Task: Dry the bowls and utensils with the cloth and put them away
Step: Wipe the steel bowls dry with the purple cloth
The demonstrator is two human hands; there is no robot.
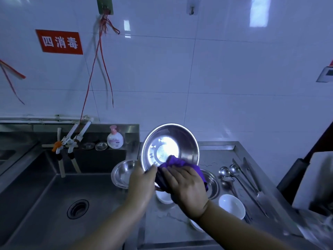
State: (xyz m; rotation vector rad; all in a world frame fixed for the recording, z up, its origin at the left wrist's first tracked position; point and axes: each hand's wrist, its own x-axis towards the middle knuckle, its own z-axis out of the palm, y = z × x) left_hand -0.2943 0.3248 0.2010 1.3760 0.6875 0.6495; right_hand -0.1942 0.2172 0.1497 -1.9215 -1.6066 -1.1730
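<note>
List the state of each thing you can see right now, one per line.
Big steel bowl: held up, tilted, inside facing the camera.
Purple cloth: pressed against the bowl's lower rim.
Left hand: grips the bowl's edge.
Right hand: fingers spread on the cloth.
Steel bowl by sink: upright on the counter.
White bowl: upright.
Spoons: lying flat.
Sink: no water in it.
</note>
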